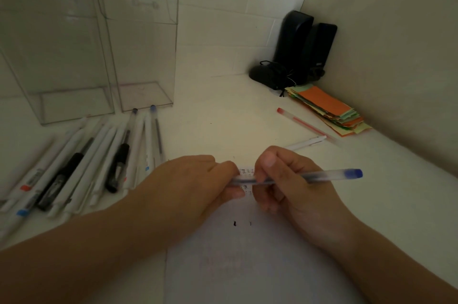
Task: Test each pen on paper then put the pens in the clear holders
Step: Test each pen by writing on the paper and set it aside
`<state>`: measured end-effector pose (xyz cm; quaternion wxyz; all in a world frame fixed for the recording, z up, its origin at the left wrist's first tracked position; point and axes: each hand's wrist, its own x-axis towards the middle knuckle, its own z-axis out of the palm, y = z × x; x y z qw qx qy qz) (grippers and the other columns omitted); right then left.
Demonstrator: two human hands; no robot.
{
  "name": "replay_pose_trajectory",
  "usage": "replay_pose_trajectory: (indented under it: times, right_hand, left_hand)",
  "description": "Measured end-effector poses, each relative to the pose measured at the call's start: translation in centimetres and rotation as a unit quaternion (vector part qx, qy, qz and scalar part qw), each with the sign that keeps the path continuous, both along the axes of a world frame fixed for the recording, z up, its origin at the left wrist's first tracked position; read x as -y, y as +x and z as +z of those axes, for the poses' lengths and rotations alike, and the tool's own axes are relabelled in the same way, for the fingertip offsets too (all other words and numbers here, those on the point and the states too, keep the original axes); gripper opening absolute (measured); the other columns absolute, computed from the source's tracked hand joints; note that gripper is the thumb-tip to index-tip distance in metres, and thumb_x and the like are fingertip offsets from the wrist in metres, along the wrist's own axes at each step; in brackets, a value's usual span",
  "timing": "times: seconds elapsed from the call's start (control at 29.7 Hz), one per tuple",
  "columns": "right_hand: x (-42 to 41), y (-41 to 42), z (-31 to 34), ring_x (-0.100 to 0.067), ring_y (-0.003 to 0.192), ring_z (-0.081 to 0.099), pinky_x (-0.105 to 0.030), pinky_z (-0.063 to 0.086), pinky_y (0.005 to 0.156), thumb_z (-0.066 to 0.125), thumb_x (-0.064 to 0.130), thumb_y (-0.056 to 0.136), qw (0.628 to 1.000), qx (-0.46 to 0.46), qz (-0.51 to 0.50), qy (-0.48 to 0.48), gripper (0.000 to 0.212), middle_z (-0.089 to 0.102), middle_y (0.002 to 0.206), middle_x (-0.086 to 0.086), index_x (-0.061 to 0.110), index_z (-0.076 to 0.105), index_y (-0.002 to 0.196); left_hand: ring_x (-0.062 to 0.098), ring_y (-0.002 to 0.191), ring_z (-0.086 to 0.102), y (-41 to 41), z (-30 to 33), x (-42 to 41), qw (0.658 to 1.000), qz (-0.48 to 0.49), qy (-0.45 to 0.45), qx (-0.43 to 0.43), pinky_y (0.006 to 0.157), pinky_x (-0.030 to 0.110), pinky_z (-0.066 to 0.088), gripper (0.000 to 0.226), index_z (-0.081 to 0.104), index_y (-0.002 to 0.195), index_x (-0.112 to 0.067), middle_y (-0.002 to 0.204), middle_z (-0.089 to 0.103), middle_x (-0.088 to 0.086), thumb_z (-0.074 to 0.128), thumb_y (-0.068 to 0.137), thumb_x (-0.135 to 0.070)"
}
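Both hands hold one clear pen with a blue end (322,176), lying level above the white paper (247,266). My right hand (292,179) grips its barrel. My left hand (195,182) pinches the pen's left end, which its fingers hide. Two small dark ink marks (235,223) sit on the paper just below the hands. Several white, black and clear pens (99,160) lie side by side at the left. Two tall clear holders (74,105) (146,98) stand behind them, with nothing visible inside.
A red-capped clear pen (300,121) and a white pen (307,142) lie to the right of the hands. A stack of coloured paper slips (327,108) rests by the right wall. Black speakers and a mouse (297,56) occupy the back corner.
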<state>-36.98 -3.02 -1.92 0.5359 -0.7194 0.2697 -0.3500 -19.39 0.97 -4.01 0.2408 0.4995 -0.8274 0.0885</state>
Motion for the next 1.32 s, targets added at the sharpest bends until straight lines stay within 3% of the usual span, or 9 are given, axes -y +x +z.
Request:
replay_pose_trajectory:
  times: [0.3, 0.51, 0.57, 0.67, 0.81, 0.91, 1.01, 1.18, 1.32]
  right_hand:
    - [-0.7, 0.0, 0.5, -0.004, 0.045, 0.046, -0.012, 0.038, 0.047, 0.044, 0.041, 0.081, 0.998, -0.032, 0.018, -0.051, 0.025, 0.052, 0.048, 0.006, 0.03, 0.053, 0.06]
    - [-1.0, 0.7, 0.9, -0.004, 0.041, 0.043, -0.014, 0.035, 0.043, 0.056, 0.037, 0.079, 1.0, -0.004, 0.012, 0.024, 0.02, 0.052, 0.046, 0.006, 0.029, 0.055, 0.06]
    - [-0.6, 0.9, 1.2, -0.004, 0.039, 0.042, -0.013, 0.034, 0.04, 0.068, 0.035, 0.075, 0.996, 0.016, -0.014, 0.087, 0.016, 0.052, 0.045, 0.007, 0.023, 0.057, 0.074]
    - [0.8, 0.2, 1.5, -0.003, 0.042, 0.042, -0.016, 0.036, 0.046, 0.073, 0.049, 0.064, 0.985, 0.002, -0.105, 0.135, 0.054, 0.055, 0.051, 0.005, 0.019, 0.054, 0.105]
    - [3.1, -2.3, 0.7, -0.001, 0.07, 0.054, -0.011, 0.038, 0.06, 0.06, 0.03, 0.086, 0.936, -0.172, -0.305, -0.047, 0.021, 0.062, 0.085, 0.004, 0.034, 0.05, 0.104]
    - [4.1, -3.3, -0.7, -0.012, 0.112, 0.045, -0.017, 0.035, 0.089, 0.05, 0.009, 0.089, 0.88, -0.305, -0.308, -0.193, 0.035, 0.051, 0.117, 0.008, 0.031, 0.05, 0.116]
    - [4.6, -3.2, -2.0, -0.018, 0.132, 0.031, -0.028, 0.023, 0.106, 0.043, 0.009, 0.092, 0.828, -0.418, -0.272, -0.258, 0.043, 0.041, 0.142, 0.001, 0.022, 0.045, 0.133]
    - [4.4, -3.2, -2.2, -0.024, 0.102, 0.058, -0.036, 0.044, 0.088, 0.06, 0.003, 0.082, 0.805, -0.414, -0.234, -0.355, 0.031, 0.068, 0.107, -0.001, 0.017, 0.067, 0.108]
    - [3.4, -2.4, -1.6, -0.016, 0.066, 0.061, -0.024, 0.043, 0.057, 0.056, 0.02, 0.076, 0.756, -0.426, -0.199, -0.456, 0.017, 0.067, 0.074, 0.008, 0.026, 0.07, 0.082]
  left_hand:
    - [0.011, 0.046, 0.042, -0.4, 0.0, -0.5, 0.996, -0.041, -0.073, 0.026, 0.056, 0.026, 0.029, 0.039, 0.037, 0.075, -0.019, 0.054, 0.048, -0.004, 0.012, 0.097, -0.04]
    - [0.006, 0.055, 0.044, -0.4, -0.3, -0.6, 0.998, -0.045, 0.011, -0.047, 0.056, 0.023, 0.037, 0.045, 0.049, 0.083, -0.02, 0.062, 0.051, -0.007, 0.016, 0.096, -0.048]
    - [0.002, 0.061, 0.051, -0.5, -0.1, -0.6, 0.992, -0.041, 0.055, -0.104, 0.056, 0.02, 0.042, 0.043, 0.051, 0.101, -0.025, 0.069, 0.056, -0.013, 0.018, 0.094, -0.052]
    - [-0.006, 0.057, 0.05, -0.3, 0.9, -0.7, 0.984, -0.007, 0.078, -0.162, 0.054, 0.008, 0.04, 0.031, 0.029, 0.118, -0.047, 0.066, 0.052, -0.021, 0.023, 0.088, -0.049]
    - [0.003, 0.045, 0.044, 1.6, 1.2, 0.1, 0.99, 0.084, 0.064, -0.098, 0.043, 0.008, 0.029, 0.025, 0.051, 0.1, -0.036, 0.061, 0.048, -0.015, 0.042, 0.086, -0.018]
    - [0.007, 0.04, 0.044, 2.5, 0.6, 0.5, 0.988, 0.153, 0.014, -0.018, 0.038, 0.016, 0.03, 0.011, 0.061, 0.076, -0.026, 0.047, 0.051, -0.01, 0.053, 0.078, -0.02]
    - [0.011, 0.045, 0.047, 2.4, 1.1, 0.5, 0.977, 0.203, 0.041, 0.059, 0.047, 0.027, 0.037, 0.028, 0.058, 0.072, -0.027, 0.048, 0.052, -0.006, 0.036, 0.088, -0.035]
    - [0.013, 0.033, 0.022, 2.5, 1.6, 0.0, 0.967, 0.239, 0.004, 0.084, 0.05, 0.025, 0.027, 0.035, 0.044, 0.045, -0.022, 0.035, 0.023, -0.008, 0.052, 0.078, -0.03]
    - [0.015, 0.036, 0.028, 3.2, 1.7, 0.2, 0.96, 0.25, -0.033, 0.124, 0.05, 0.029, 0.033, 0.038, 0.039, 0.038, -0.021, 0.034, 0.034, -0.004, 0.045, 0.074, -0.033]
